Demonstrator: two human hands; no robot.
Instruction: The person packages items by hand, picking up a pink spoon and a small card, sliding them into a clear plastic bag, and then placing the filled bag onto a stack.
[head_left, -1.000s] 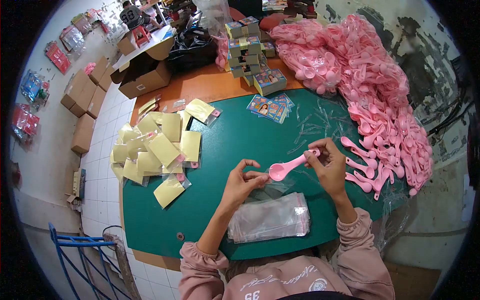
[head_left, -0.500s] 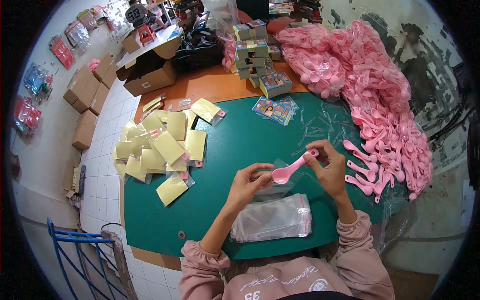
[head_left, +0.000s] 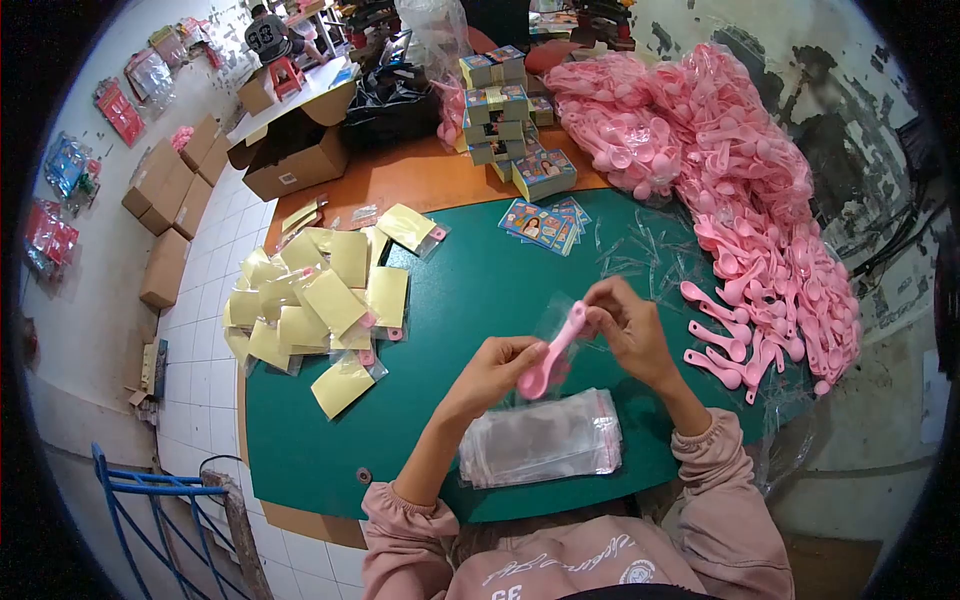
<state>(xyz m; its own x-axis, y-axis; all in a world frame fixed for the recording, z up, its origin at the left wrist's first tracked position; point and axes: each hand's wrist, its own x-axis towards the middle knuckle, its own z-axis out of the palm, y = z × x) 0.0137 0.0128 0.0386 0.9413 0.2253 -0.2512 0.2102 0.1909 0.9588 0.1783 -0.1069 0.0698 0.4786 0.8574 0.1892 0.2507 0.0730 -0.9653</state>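
Observation:
A pink spoon lies tilted along a clear plastic bag, its bowl toward me and its handle up to the right. My left hand pinches the spoon and bag near the bowl. At the handle end, the fingers of my right hand are closed on the bag's upper edge. Just below them a stack of clear bags rests on the green table mat.
Yellow-backed packets are heaped at the left. Picture cards lie at the back, near bundled card stacks. Pink spoons pile up at the right. A seated person is far back left.
The spoon has swung to a steeper tilt, its bowl now lower and nearer me, and it lines up with the bag. My right hand has moved left, closer to my left hand.

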